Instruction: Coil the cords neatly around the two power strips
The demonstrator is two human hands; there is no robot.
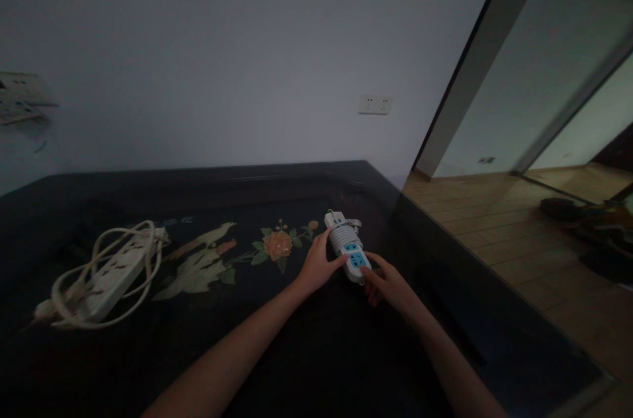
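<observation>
A white power strip (352, 257) with blue socket faces lies at a slant on the dark table, its cord (345, 236) wound around the middle. My left hand (319, 263) grips its left side, the thumb resting on the casing beside the sockets and the fingers along the far edge. At the near right end, my right hand (388, 283) holds the strip with its fingertips. Part of the right fingers is in shadow. The plug end (353, 223) seems tucked by the wound cord.
A second white power strip (116, 276) with a loosely looped cord lies on the left of the dark table (277, 365), which has a flower-and-bird picture (277, 245). A wall socket (374, 104) is behind. Past the table's right edge is wooden floor (484, 207).
</observation>
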